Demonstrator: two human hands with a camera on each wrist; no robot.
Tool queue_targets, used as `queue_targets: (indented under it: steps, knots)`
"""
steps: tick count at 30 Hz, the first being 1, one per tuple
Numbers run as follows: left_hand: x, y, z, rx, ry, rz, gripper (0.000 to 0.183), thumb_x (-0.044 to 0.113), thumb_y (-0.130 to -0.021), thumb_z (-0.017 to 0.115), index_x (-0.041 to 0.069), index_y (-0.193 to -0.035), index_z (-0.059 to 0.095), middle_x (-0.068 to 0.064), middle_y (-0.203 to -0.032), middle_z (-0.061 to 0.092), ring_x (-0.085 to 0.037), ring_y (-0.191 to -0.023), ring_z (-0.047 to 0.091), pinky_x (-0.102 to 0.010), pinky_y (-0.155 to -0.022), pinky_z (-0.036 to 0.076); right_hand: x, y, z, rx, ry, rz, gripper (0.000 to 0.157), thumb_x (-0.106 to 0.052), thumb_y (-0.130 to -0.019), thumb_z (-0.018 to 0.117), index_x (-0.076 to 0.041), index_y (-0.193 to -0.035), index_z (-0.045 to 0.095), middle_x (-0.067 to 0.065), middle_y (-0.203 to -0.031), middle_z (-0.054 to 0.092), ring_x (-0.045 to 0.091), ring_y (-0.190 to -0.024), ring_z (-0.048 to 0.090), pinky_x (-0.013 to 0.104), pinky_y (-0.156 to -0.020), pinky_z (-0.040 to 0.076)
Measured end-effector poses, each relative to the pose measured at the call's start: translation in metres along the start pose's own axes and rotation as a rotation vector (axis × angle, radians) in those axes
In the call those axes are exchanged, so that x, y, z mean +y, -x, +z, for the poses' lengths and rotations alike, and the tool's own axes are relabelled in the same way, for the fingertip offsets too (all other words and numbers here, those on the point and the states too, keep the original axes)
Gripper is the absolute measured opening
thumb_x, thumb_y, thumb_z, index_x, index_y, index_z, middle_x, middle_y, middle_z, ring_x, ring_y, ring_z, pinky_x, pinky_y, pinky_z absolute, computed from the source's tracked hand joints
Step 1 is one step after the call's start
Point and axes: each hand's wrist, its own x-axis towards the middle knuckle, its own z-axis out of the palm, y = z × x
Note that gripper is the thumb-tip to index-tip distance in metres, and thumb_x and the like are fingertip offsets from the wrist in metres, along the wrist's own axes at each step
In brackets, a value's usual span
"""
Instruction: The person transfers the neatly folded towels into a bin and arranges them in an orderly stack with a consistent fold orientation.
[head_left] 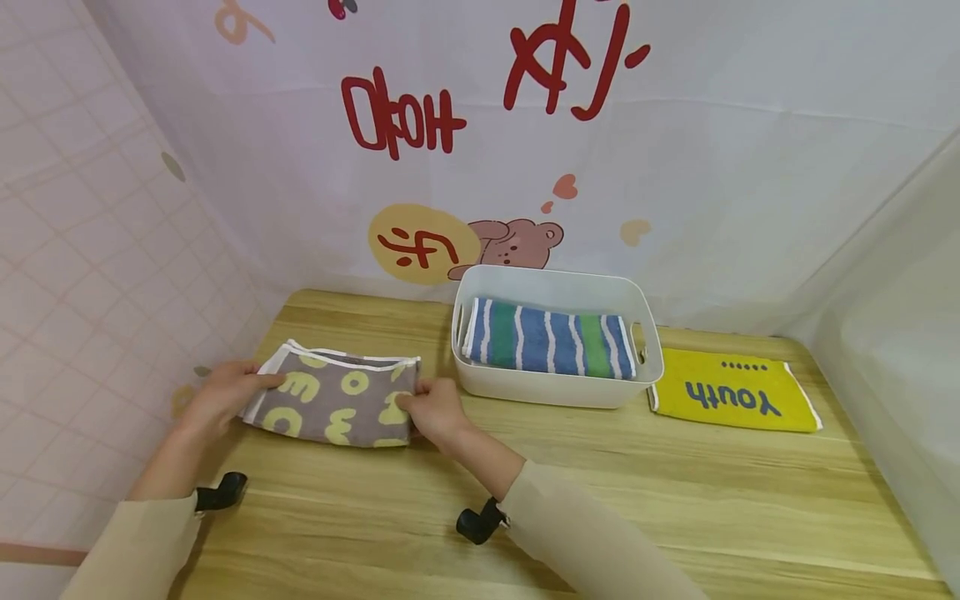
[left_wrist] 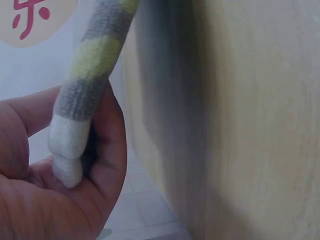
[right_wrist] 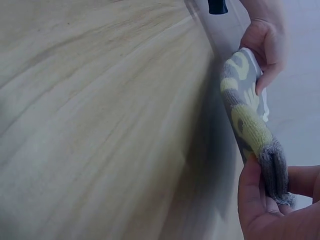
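Note:
A folded grey towel [head_left: 337,398] with yellow letters and white edging is held between both hands at the left of the table, slightly above the wood. My left hand [head_left: 225,392] grips its left end, thumb on top and fingers beneath. At the right end, my right hand [head_left: 438,410] pinches the towel's edge. The left wrist view shows the folded layers of the towel [left_wrist: 85,75] inside the curled left hand [left_wrist: 95,185]. In the right wrist view the towel [right_wrist: 250,120] spans both hands, its grey folded end between the right hand's [right_wrist: 275,210] thumb and fingers.
A white plastic basket [head_left: 540,392] stands at the back middle, with a folded blue, green and white striped towel [head_left: 551,337] inside. Right of it lies a folded yellow towel [head_left: 735,392] marked "Youth". A printed cloth wall [head_left: 712,183] borders the wooden table [head_left: 675,500].

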Motion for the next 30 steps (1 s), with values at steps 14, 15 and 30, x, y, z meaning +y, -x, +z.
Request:
queue_targets:
  steps: [14, 15, 30]
  knots:
    - [0.024, 0.014, -0.004, -0.010, 0.149, 0.035, 0.046, 0.030, -0.107, 0.060, -0.009, -0.131, 0.054, 0.010, -0.092, 0.067, -0.006, -0.083, 0.064, -0.024, -0.076, 0.055, -0.029, 0.019, -0.017, -0.052, 0.021, -0.116, 0.031, -0.005, -0.101, 0.068, -0.005, -0.073, 0.053, 0.003, -0.067, 0.059, 0.016, -0.064, 0.066, 0.036, -0.062, 0.062]
    - [0.026, 0.014, -0.003, -0.005, 0.165, 0.036, 0.045, 0.030, -0.106, 0.061, -0.008, -0.130, 0.055, 0.011, -0.091, 0.067, -0.007, -0.082, 0.065, -0.025, -0.075, 0.056, -0.032, 0.021, -0.019, -0.060, 0.024, -0.124, 0.034, -0.005, -0.101, 0.068, -0.006, -0.072, 0.050, 0.002, -0.065, 0.056, 0.016, -0.064, 0.066, 0.036, -0.062, 0.062]
    - [0.056, 0.015, 0.003, -0.021, 0.361, 0.113, 0.027, 0.026, -0.104, 0.067, 0.005, -0.119, 0.059, 0.008, -0.090, 0.069, -0.010, -0.079, 0.068, -0.027, -0.068, 0.058, -0.071, 0.037, -0.058, -0.040, 0.116, -0.230, 0.017, -0.009, -0.102, 0.068, 0.006, -0.109, 0.070, 0.006, -0.076, 0.065, 0.019, -0.061, 0.068, 0.034, -0.061, 0.061]
